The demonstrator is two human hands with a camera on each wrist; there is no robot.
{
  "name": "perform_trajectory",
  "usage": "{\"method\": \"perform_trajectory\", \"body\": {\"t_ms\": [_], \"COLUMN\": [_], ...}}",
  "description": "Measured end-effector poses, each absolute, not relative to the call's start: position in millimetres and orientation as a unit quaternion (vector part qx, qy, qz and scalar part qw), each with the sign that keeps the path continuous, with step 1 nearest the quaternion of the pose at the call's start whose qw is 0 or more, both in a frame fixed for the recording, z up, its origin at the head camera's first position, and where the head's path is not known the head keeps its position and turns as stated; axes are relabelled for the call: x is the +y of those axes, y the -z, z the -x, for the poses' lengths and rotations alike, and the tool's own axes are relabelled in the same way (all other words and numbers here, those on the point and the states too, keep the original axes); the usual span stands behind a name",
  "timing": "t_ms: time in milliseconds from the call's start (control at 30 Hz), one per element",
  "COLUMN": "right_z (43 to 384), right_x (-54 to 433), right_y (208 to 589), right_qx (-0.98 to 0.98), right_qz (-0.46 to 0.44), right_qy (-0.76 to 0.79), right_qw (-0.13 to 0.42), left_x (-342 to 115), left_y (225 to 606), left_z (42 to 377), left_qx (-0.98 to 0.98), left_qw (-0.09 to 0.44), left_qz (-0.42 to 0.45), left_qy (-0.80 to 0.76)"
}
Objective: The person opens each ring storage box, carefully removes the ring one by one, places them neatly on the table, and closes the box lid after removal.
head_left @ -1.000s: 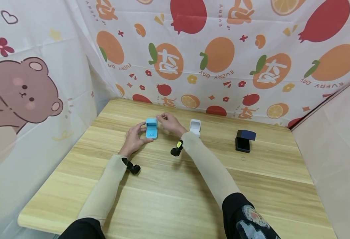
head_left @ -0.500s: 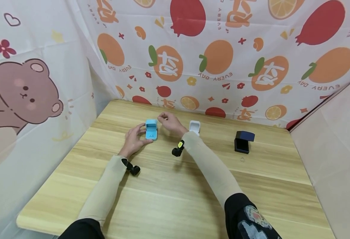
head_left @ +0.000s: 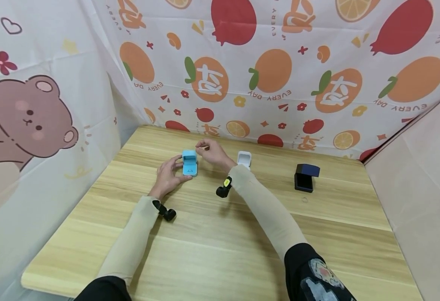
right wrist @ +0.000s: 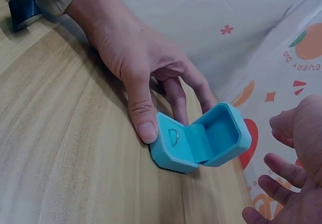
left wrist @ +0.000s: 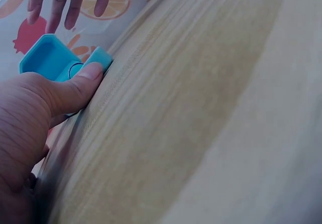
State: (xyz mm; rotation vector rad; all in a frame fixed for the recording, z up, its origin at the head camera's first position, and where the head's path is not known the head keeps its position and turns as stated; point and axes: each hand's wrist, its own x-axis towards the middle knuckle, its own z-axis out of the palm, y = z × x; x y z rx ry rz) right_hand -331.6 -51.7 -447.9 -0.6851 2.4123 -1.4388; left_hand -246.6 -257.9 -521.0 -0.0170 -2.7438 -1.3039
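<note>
A light-blue ring box (head_left: 189, 163) stands on the table with its lid raised. A silver ring (right wrist: 174, 137) sits upright in its cushion. My left hand (head_left: 168, 175) grips the box from the left: in the right wrist view the thumb presses its front corner and the fingers reach round behind. To the right of the box, my right hand (head_left: 213, 153) hovers beside the raised lid, apart from it. Its fingers are loosely bent, and nothing shows between them in the right wrist view.
A white ring box (head_left: 244, 159) stands open right of my right hand, partly hidden by the forearm. Farther right is an open dark-blue box (head_left: 304, 179), with a small ring (head_left: 304, 200) lying in front of it. A printed cloth (head_left: 272, 96) hangs behind the table.
My right hand's fingers have shifted slightly beside the lid. The left hand still holds the blue box in the same place.
</note>
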Motion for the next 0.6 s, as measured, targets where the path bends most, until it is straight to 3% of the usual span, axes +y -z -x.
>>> {"method": "perform_trajectory", "body": {"t_ms": [600], "right_z": [324.7], "right_x": [-53.2], "right_y": [459.9], "right_qx": [0.828], "right_qz": [0.298], "right_qy": [0.462], "right_qw": [0.111], "left_x": [-257.6], "left_y": [521.2], "left_z": [246.3], "left_qx": [-0.9], "left_qw": [0.054], "left_qz": [0.01], "left_qy": [0.433]}}
